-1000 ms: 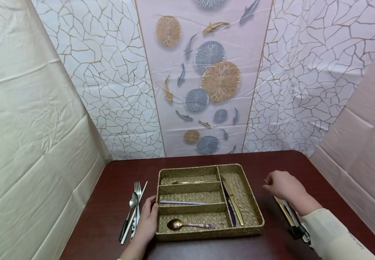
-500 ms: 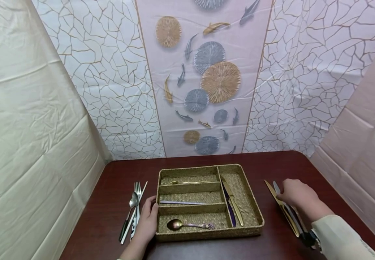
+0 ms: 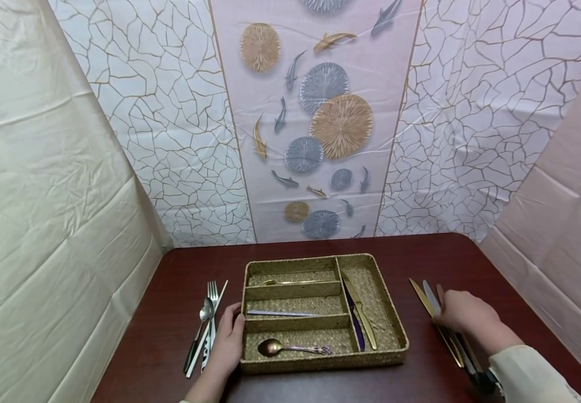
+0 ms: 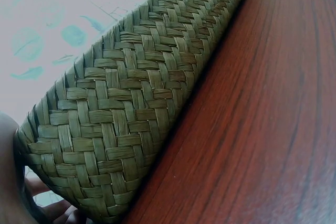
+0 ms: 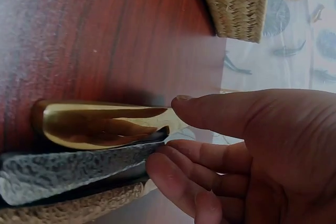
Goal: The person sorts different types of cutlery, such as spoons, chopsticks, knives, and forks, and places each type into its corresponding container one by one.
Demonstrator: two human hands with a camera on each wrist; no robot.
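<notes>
A woven cutlery tray (image 3: 321,366) sits in the middle of the dark red table. My left hand (image 3: 227,338) rests against the tray's left wall; in the left wrist view, part of this hand (image 4: 8,171) shows at the tray's corner. To the right of the tray, my right hand (image 3: 467,314) is over several knives lying side by side. Seen from the right wrist, a gold knife (image 5: 105,124), a silver knife with a textured handle (image 5: 73,171) and a copper-coloured knife (image 5: 79,203) lie beside its fingertips. The thumb stands apart from the fingers.
Inside the tray lie a spoon (image 3: 270,347), a silvery stick (image 3: 282,313), a gold utensil (image 3: 295,282), and a purple knife beside a gold knife (image 3: 366,322). Left of the tray are a fork (image 3: 212,291), spoons (image 3: 205,313) and a white stick (image 3: 197,355). Patterned cloth hangs behind.
My right hand has moved down and to the right, from beyond the knives' tips to over the knives, uncovering their blades. The left hand and the tray stay in place.
</notes>
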